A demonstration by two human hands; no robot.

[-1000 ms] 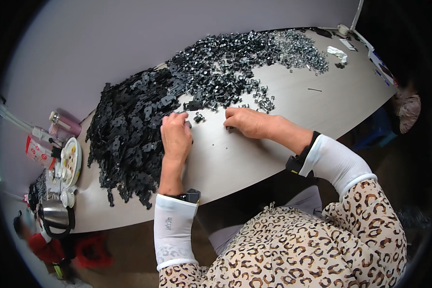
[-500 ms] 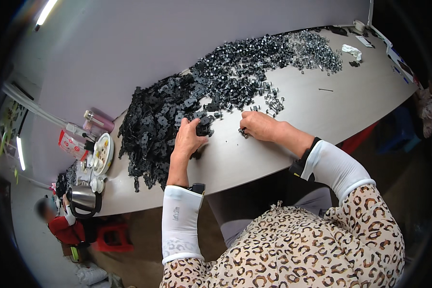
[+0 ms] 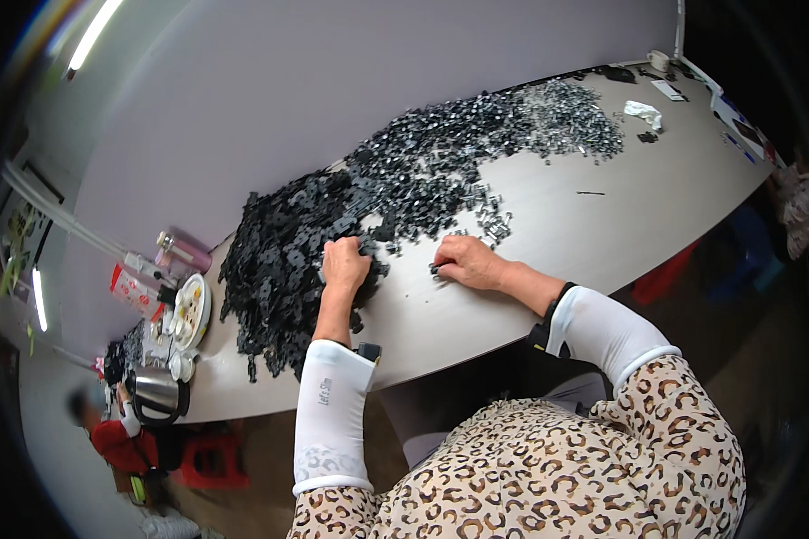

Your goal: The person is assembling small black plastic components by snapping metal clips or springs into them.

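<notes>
A heap of flat black clip-like parts (image 3: 283, 260) covers the left part of the table. My left hand (image 3: 344, 265) lies at its right edge, back upward, with the fingers curled in among the parts; their tips are hidden, so what they grip does not show. Across a narrow strip of bare tabletop, my right hand (image 3: 469, 262) pinches a small dark metallic part (image 3: 437, 269) between thumb and fingers, close to the table. Beyond it spreads a pile of small shiny metal and black pieces (image 3: 422, 184), with several strays at its near edge.
On the left stand a steel kettle (image 3: 157, 393), a white tray (image 3: 205, 314) with cups, and a pink bottle (image 3: 185, 251). A thin dark rod (image 3: 591, 193) and crumpled white tissue (image 3: 644, 114) lie to the right. Another person in red (image 3: 121, 445) sits at far left.
My left thumb and forefinger, spread apart before, have closed at the heap's edge. My right hand keeps its pinch on the small part. The whole view has shifted slightly.
</notes>
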